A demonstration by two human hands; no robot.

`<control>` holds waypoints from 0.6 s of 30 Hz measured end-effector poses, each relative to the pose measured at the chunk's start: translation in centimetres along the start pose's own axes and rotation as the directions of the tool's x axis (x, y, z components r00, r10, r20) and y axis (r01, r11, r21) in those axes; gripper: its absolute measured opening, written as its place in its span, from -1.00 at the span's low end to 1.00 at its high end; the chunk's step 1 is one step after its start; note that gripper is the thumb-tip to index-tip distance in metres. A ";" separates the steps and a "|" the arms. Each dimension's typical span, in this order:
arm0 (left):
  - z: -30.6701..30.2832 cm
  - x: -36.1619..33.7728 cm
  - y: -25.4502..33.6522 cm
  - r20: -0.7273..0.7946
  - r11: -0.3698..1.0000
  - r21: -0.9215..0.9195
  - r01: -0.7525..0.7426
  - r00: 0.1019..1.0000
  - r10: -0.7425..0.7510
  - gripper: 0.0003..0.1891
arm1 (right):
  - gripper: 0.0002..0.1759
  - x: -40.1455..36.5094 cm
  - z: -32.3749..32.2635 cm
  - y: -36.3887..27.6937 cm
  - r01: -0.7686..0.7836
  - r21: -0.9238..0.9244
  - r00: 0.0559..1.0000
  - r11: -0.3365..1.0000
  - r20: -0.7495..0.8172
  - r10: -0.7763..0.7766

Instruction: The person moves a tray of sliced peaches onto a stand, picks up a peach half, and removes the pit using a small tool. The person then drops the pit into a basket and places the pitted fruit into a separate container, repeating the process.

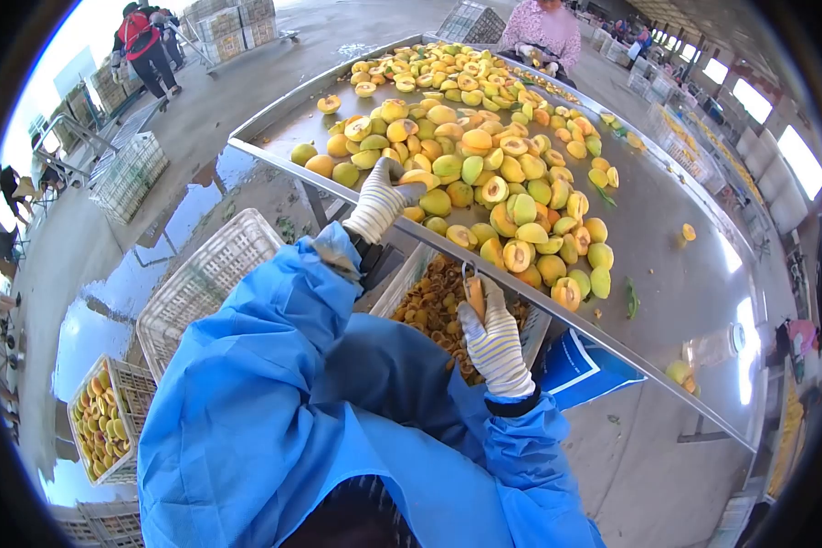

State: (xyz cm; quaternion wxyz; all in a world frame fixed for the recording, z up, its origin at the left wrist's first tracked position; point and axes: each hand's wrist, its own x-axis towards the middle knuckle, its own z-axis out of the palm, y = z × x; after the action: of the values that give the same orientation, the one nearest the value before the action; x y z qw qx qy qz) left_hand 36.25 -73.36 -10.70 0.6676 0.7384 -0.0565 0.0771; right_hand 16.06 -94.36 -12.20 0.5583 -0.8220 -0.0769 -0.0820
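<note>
Right hand [494,336] fingers pinch an apricot half [474,294]; left hand [380,194] fingers clasp whole apricot [419,179].

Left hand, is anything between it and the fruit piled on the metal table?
Nothing visible. The left hand lies over the table rim, its fingers against the nearest fruit at the pile's edge.

bright daylight | glare on wet floor | fisheye edges, dark corners

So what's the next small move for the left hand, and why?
Likely the left hand should draw back the yellow fruit it touches at the table edge, since the right hand holds its tool ready over the pit crate.
</note>
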 end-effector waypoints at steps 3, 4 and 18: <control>2.7 -7.1 2.8 0.261 0.806 -0.529 0.265 0.955 -0.143 -0.65 | -0.43 -0.2 -0.2 -1.1 -0.002 0.019 0.999 1.000 -0.046 0.003; 3.6 -8.8 2.5 0.324 0.768 -0.560 0.310 0.935 -0.141 -0.64 | -0.45 -0.3 -0.3 -1.6 0.036 0.026 0.996 0.999 -0.084 -0.034; 7.7 -14.3 2.8 0.334 0.637 -0.690 0.344 0.932 -0.141 -0.32 | -0.67 -1.5 0.4 -1.6 0.072 -0.550 0.984 0.832 -0.096 -0.149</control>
State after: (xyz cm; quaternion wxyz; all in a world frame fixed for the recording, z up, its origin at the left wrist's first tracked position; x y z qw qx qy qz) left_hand 21.98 -81.61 -11.44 0.8997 0.4093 -0.0654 -0.1368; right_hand 14.24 -93.48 -11.20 0.3000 -0.9333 -0.0600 -0.1879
